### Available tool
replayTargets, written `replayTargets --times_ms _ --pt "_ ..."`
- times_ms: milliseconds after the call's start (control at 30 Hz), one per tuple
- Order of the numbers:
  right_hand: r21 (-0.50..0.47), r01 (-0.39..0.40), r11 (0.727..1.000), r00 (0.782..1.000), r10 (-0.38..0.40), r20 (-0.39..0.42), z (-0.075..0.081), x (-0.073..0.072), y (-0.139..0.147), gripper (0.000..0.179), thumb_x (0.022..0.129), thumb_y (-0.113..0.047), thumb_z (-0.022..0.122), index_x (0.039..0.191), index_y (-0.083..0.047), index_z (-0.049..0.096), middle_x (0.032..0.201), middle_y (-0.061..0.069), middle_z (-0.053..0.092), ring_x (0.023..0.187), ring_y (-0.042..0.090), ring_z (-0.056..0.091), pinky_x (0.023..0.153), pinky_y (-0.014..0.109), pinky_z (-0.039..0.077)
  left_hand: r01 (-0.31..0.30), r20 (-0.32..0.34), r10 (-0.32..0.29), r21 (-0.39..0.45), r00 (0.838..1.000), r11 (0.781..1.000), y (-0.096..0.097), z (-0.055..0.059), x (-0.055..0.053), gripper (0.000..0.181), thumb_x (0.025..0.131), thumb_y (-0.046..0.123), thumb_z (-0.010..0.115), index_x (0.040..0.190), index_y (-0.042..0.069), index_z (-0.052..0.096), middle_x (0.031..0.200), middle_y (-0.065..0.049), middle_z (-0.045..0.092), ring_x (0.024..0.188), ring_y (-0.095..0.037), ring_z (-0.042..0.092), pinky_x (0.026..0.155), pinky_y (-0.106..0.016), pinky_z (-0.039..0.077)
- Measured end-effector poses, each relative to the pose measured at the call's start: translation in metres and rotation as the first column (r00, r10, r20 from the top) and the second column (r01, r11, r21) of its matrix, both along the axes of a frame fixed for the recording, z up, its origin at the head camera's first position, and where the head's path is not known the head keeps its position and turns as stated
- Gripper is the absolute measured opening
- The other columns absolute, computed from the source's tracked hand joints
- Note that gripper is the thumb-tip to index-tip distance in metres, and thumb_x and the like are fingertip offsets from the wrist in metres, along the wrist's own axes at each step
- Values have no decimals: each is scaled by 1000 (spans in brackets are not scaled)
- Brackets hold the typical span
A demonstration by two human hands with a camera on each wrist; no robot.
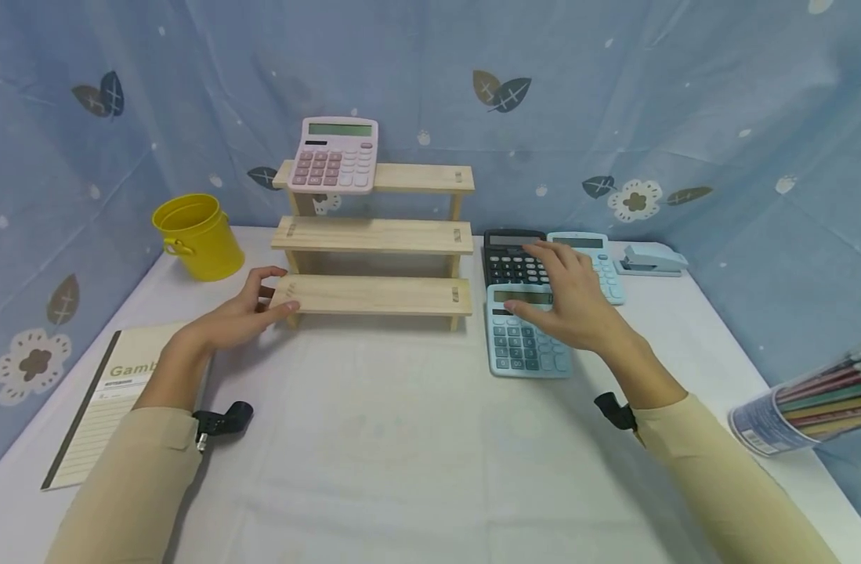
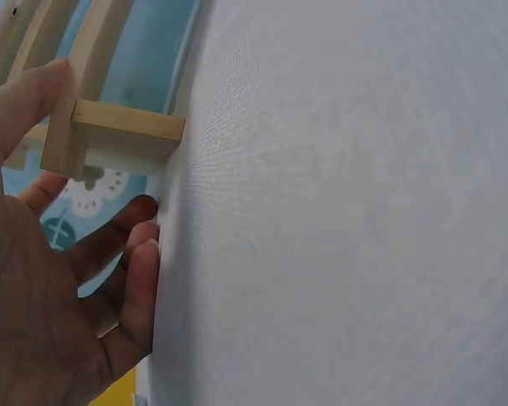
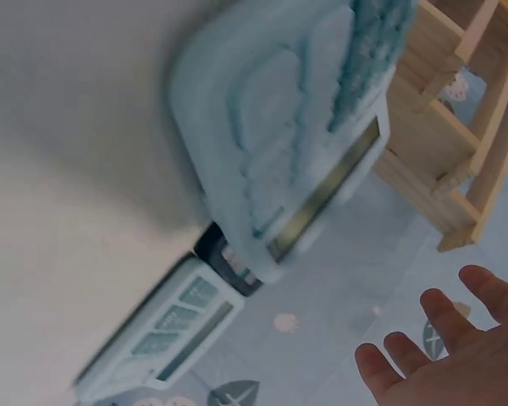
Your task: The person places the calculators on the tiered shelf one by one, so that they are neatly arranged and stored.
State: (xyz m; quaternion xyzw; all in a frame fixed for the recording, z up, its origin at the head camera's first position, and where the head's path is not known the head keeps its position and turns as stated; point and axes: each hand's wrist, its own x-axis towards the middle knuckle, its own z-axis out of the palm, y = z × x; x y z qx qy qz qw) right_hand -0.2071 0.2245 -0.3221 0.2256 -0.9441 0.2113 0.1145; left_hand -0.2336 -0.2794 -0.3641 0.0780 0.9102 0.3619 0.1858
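Observation:
My left hand (image 1: 240,317) holds the left end of the lowest step of a three-tier wooden display rack (image 1: 374,295). In the left wrist view its thumb lies on the edge of the plank (image 2: 89,68), and the other fingers bend below and beyond it. Over the front light blue calculator (image 1: 529,360) hovers my right hand (image 1: 571,301), its fingers spread and gripping nothing. Behind that calculator are a black calculator (image 1: 497,270) and a second light blue one (image 1: 613,286), partly covered by the hand. A pink calculator (image 1: 334,157) leans on the top step.
At the left stand a yellow bucket (image 1: 204,247) and, nearer, a notebook (image 1: 95,415) partly under the left forearm. A light blue stapler (image 1: 652,258) sits at the back right. A cup of pencils (image 1: 765,423) is at the right edge. Blue patterned cloth hangs behind.

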Motion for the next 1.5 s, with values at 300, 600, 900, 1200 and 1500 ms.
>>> replayTargets --times_ms 300,600,900,1200,1500 --pt "36 14 999 998 -16 61 -8 -5 3 87 91 -40 77 158 -6 33 159 25 31 139 56 30 109 72 27 10 -19 -9 36 1000 999 7 -7 4 82 101 60 53 157 30 1 154 -29 34 136 -44 42 108 -63 35" --pt "69 34 997 982 -46 183 -18 -7 -5 96 91 -51 73 161 -7 25 162 25 26 144 57 24 111 73 25 0 -21 1 33 1000 999 6 -8 8 81 102 59 53 158 32 0 156 -28 33 136 -44 43 107 -63 36" --pt "124 76 989 935 -114 336 -24 -2 -11 119 88 -61 73 164 -6 0 166 30 2 149 59 2 113 77 16 8 -39 -7 25 999 1000 2 -4 8 82 103 57 53 158 30 0 155 -29 33 136 -45 43 108 -64 35" --pt "190 47 981 898 -125 422 -27 4 -17 139 80 -68 77 161 -10 -19 164 32 -14 148 61 -14 110 80 16 5 -36 -4 14 999 1000 -1 -2 2 83 102 57 53 159 31 -1 155 -28 33 135 -43 44 107 -62 38" --pt "243 -33 969 903 -76 424 -27 8 -12 126 84 -51 77 161 -1 -9 164 35 -13 150 59 -14 117 73 -5 0 -22 0 24 1000 1000 0 -3 2 85 102 59 53 160 31 -4 156 -29 31 137 -45 42 106 -60 40"
